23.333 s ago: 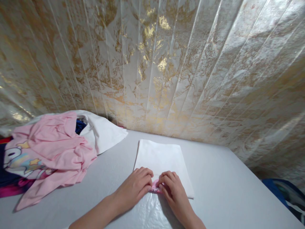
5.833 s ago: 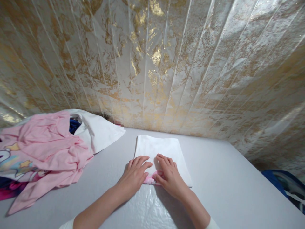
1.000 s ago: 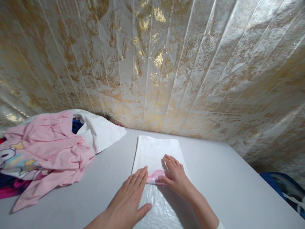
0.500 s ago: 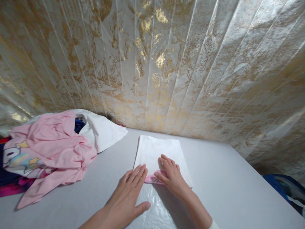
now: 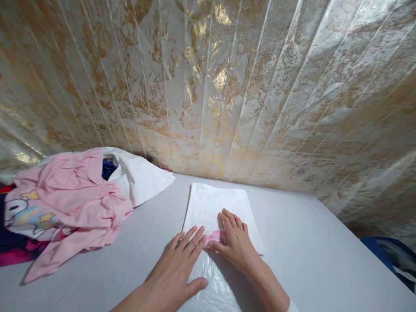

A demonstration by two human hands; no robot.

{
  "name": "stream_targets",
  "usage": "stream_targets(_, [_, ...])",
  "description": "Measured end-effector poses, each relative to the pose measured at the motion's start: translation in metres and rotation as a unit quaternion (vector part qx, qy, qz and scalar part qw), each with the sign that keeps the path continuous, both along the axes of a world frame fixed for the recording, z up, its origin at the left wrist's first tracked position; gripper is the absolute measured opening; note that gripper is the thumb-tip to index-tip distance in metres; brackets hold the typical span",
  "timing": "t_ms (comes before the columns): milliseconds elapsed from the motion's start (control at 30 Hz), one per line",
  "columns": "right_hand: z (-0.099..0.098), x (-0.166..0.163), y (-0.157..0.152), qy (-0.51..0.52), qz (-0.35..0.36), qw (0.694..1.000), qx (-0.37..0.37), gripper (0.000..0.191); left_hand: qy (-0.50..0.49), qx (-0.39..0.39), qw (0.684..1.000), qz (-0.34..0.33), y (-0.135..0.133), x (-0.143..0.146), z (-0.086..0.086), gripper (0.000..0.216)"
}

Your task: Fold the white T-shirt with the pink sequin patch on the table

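A white folded cloth [image 5: 214, 201], probably a garment, lies flat as a near-square on the table. A patch of pink print [image 5: 217, 236] shows at its near edge, partly covered by my fingers. My left hand [image 5: 178, 262] rests with fingers spread over the cloth's near left corner, its thumb apart on the table. On the right part of the cloth lies my right hand [image 5: 238, 242], fingers stretched forward and thumb out over the pink print. Neither hand grips anything that I can see.
To the left is a heap of clothes: a pink garment [image 5: 94, 195] with a cartoon print, a white one [image 5: 139, 177] and dark pieces. The pale table [image 5: 299, 247] meets a gold-patterned covering [image 5: 208, 108] at the back. A blue item [image 5: 378, 251] sits beyond the right edge.
My left hand has slid slightly right along the near edge, with its fingers a little wider apart, and hides more of the pink print. My right hand has barely moved.
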State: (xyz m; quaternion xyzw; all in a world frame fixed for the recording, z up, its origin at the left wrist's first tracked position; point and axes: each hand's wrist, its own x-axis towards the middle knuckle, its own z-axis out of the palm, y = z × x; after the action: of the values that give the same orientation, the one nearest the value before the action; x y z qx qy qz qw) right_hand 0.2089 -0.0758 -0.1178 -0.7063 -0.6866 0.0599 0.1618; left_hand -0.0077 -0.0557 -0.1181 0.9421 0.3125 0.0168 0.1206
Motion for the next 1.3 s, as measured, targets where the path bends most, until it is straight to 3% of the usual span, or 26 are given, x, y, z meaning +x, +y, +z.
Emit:
stream_targets(200, [0.002,-0.004,0.004,-0.004,-0.021,1.0,0.007,0.051,-0.024,0.011,1.0,0.002,0.0,-0.002,-0.009,0.081])
stream_targets(467, [0.008,-0.023,0.001,0.0,-0.007,1.0,-0.002,0.072,-0.028,0.008,0.998,0.049,0.0,-0.001,-0.005,0.091])
stream_targets(633, [0.009,-0.03,0.006,-0.011,-0.026,1.0,-0.006,0.059,-0.026,0.009,0.998,0.048,0.0,0.0,-0.003,0.089])
stream_targets(833, [0.006,0.004,0.01,0.041,-0.035,0.999,-0.001,0.053,-0.022,0.006,0.999,0.039,-0.001,0.0,0.003,0.09])
stream_targets(1000, [0.002,0.049,-0.006,0.103,-0.01,0.995,-0.016,0.059,-0.021,-0.021,0.999,-0.034,-0.006,0.007,0.011,0.083])
stream_targets(1167, [-0.002,0.037,-0.023,0.091,0.07,0.993,-0.005,0.067,-0.031,-0.028,0.998,-0.046,-0.007,0.019,0.007,0.079])
stream_targets(1300, [-0.004,0.023,-0.016,0.08,0.056,0.995,-0.004,0.063,-0.039,-0.022,0.998,-0.042,-0.005,0.024,0.001,0.08])
